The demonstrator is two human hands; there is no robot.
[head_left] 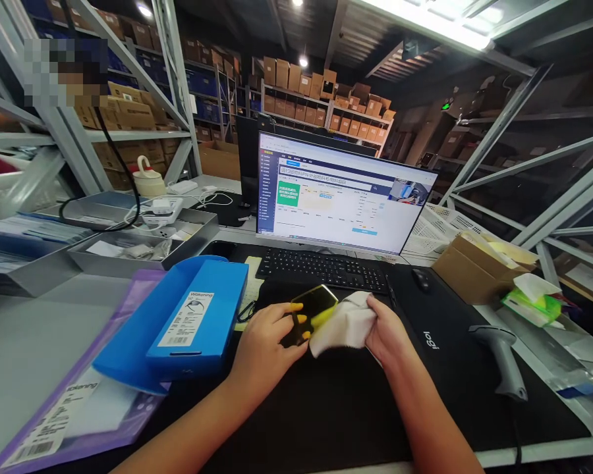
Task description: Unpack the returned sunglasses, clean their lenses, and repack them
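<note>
Over the black desk mat, my left hand [271, 332] has its fingers closed round a dark, glossy, flat-looking piece [319, 299] with a bright edge; I cannot tell its exact kind. Yellow covers sit on several of my left fingertips. Beside it, my right hand [388, 329] grips a white cloth [343, 326], whose left part is near or against the dark piece and slightly blurred. A yellow patch shows between piece and cloth. To the left stands an open blue box [230, 296], its label printed with a picture of glasses.
A purple bag [138, 316] lies under the blue box. Beyond my hands are a black keyboard [321, 268] and a lit monitor [326, 204]. At right are a mouse [420, 280], a barcode scanner [501, 359], a cardboard box [467, 266] and a green tissue pack [528, 306].
</note>
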